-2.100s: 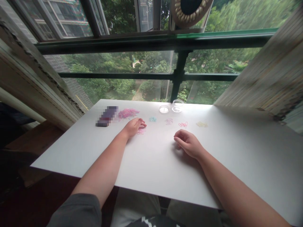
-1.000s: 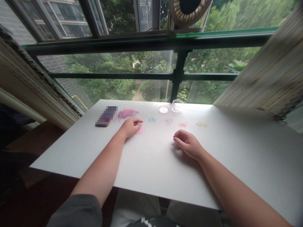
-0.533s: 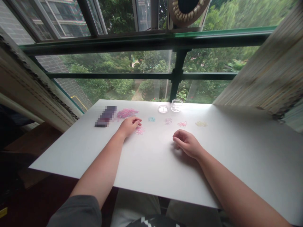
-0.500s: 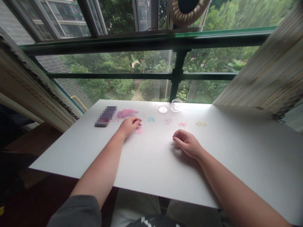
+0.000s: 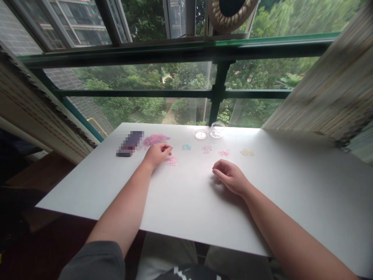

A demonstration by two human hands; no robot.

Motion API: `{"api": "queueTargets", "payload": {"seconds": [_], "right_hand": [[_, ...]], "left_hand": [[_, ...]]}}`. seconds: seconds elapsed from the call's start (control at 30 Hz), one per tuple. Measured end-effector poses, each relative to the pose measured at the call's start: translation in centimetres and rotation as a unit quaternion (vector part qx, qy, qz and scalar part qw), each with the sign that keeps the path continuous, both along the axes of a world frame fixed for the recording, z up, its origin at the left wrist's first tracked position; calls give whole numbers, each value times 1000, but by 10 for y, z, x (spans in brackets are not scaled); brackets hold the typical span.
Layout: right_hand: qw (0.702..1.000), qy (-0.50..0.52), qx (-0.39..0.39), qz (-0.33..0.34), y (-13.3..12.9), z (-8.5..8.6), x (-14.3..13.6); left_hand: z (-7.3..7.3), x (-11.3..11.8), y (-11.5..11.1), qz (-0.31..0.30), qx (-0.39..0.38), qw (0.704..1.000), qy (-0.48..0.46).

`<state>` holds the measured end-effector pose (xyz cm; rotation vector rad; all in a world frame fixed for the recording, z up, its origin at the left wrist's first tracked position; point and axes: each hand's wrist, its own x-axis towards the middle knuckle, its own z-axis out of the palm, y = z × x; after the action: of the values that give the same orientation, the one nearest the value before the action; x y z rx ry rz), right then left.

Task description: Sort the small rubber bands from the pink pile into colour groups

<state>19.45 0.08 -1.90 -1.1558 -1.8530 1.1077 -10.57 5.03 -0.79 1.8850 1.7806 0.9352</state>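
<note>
Looks Like a Room in a Home

Patterned curtains (image 5: 320, 77) flank a broad window (image 5: 108, 23), and a round decoration (image 5: 231, 17) edged with pale pieces shows near its top. A green railing (image 5: 175, 53) runs across the view. Outside are leafy trees (image 5: 314, 19) and a neighbouring building (image 5: 87, 37). A plain white counter (image 5: 186, 202) stands close to the window, with a brown wooden surface (image 5: 37, 175) dim at the left.

i could pass between the left hand (image 5: 158, 154) and the right hand (image 5: 230, 176) across the white tabletop (image 5: 186, 198); just beyond the left, the large pink pile (image 5: 156, 139) blocks me, and beyond the right, red loops (image 5: 224, 153) do.
</note>
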Motion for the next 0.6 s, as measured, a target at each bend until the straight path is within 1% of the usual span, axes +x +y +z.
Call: {"api": "queueTargets", "payload": {"seconds": [0.13, 0.23, 0.33, 0.4, 0.47, 0.53, 0.6], "right_hand": [[1000, -2, 6, 1, 0, -1, 0], [1000, -1, 5, 2, 1, -2, 1], [1000, -1, 2, 1, 1, -3, 1], [1000, -2, 3, 1, 1, -3, 1], [1000, -4, 7, 0, 1, -3, 1], [1000, -10, 14, 0, 0, -3, 1], [1000, -23, 8, 8, 0, -4, 1]], "left_hand": [[0, -3, 1, 18, 13, 1000, -5], [-1, -7, 4, 49, 39, 998, -16], [-2, -17, 9, 107, 94, 989, -29], [-2, -26, 12, 156, 135, 978, -39], [-2, -35, 14, 197, 157, 967, -38], [0, -41, 14, 217, 146, 965, -14], [1, -45, 13, 214, 111, 970, 29]]}}
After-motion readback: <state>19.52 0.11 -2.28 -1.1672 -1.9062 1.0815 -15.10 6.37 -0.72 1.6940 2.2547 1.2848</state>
